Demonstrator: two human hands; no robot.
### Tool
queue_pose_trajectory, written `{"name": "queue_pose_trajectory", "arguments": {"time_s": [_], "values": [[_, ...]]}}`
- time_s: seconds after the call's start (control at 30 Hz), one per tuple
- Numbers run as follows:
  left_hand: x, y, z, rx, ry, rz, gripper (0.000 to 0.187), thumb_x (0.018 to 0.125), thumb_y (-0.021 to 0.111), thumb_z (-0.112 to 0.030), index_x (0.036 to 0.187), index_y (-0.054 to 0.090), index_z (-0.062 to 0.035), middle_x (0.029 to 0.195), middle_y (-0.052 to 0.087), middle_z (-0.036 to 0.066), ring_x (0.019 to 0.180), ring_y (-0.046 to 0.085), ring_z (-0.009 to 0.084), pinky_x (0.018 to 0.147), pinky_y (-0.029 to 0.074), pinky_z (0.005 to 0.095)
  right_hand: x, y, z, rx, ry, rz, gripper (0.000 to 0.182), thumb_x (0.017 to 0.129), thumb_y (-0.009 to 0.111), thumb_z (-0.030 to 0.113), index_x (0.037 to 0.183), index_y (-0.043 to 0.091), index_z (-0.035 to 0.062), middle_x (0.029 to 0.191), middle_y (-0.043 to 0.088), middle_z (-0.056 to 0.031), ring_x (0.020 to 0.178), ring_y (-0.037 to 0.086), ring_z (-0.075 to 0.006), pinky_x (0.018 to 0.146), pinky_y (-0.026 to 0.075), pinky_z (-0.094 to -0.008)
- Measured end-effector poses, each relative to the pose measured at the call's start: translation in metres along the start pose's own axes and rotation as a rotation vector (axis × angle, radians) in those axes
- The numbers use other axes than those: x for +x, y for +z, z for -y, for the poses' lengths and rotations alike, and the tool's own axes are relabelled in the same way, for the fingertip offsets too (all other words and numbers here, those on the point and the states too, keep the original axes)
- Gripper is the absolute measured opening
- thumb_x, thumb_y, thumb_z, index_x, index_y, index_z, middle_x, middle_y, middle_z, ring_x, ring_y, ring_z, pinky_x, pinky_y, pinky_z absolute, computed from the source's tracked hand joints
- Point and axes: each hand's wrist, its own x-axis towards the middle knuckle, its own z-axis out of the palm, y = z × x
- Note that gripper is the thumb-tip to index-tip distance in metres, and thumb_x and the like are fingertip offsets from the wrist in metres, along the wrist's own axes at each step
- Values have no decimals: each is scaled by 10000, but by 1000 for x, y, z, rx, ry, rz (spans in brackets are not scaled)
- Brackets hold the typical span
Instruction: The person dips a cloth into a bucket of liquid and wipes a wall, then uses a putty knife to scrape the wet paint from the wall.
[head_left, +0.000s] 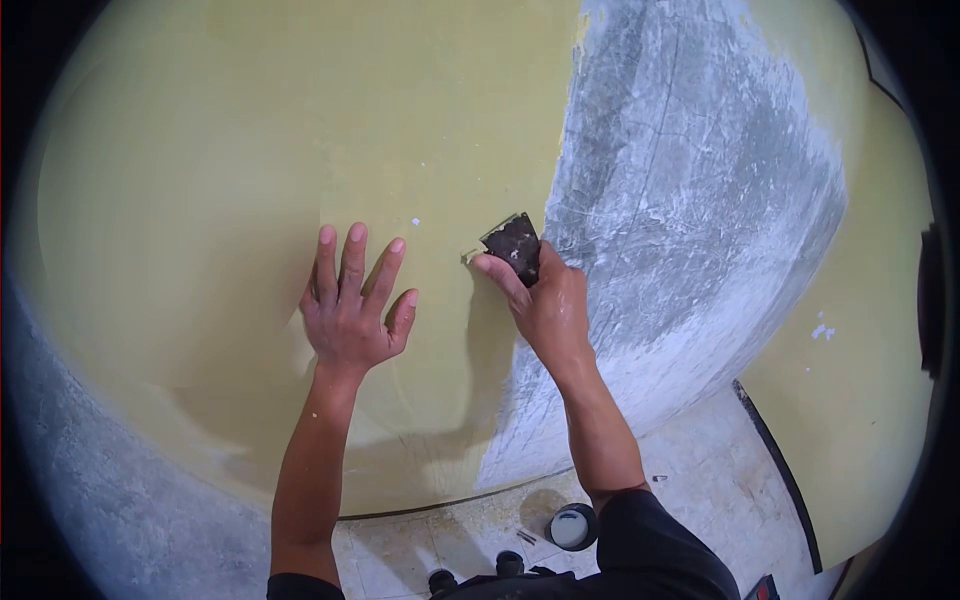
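Observation:
My right hand (558, 305) grips a small dark scraper (514, 246), its thumb on the near side and pale flecks stuck to the face. The scraper is against the yellow-green painted wall (250, 130), just left of a bare grey patch (680, 190) with a ragged edge. Spread out on the painted surface, my left hand (350, 310) lies flat with fingers apart and holds nothing. A small white flake (416, 221) sits on the paint between the two hands. The fingers behind the scraper are hidden.
Below the wall, a dark bucket with pale contents (572, 527) stands on the tiled floor (690, 455). Another painted wall section (840, 420) with a dark base edge is at the right. At lower left there is a grey surface (110, 480).

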Motion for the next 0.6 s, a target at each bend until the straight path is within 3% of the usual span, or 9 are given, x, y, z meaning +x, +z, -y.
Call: {"name": "queue_pose_trajectory", "arguments": {"time_s": [0.23,0.27,0.33,0.47,0.53,0.6], "values": [[-1,-4,1,13,1,36,543,955,497,-445,1439,534,-201,1554,407,157,1447,332,414,1178,157,535,-9,-5,-6,-55,49,87,623,814,743,571,811,582,-31,593,625,-233,587,643,-452,509,509,-484],[-1,-3,1,13,2,51,548,957,495,-445,1445,527,-199,1559,398,160,1450,322,419,1178,152,539,-5,10,-1,-15,-37,-70,624,816,735,580,795,572,-21,593,624,-235,574,639,-450,505,504,-488],[-3,-4,1,13,12,62,553,958,496,-447,1452,517,-200,1567,383,165,1456,306,424,1178,148,545,7,5,16,-48,21,96,561,862,708,543,807,565,3,588,621,-228,575,639,-443,500,495,-493],[-3,-4,-8,35,-44,119,582,961,496,-453,1485,471,-199,1603,309,174,1484,241,424,1176,151,563,-31,-35,-22,-94,11,27,381,941,655,407,874,569,42,646,648,-207,631,638,-451,542,488,-521],[-9,1,-34,-154,-18,176,591,964,499,-447,1491,455,-183,1611,290,162,1492,216,424,1174,163,580,-58,-52,-61,-110,118,126,375,953,643,399,897,558,38,692,666,-196,679,651,-445,586,483,-524],[-15,1,-74,-282,182,479,605,953,517,-443,1488,448,-169,1612,288,140,1497,216,399,1177,184,569,-78,-55,-83,-49,149,167,375,958,638,399,903,553,37,693,667,-189,691,656,-439,594,482,-513]]}}
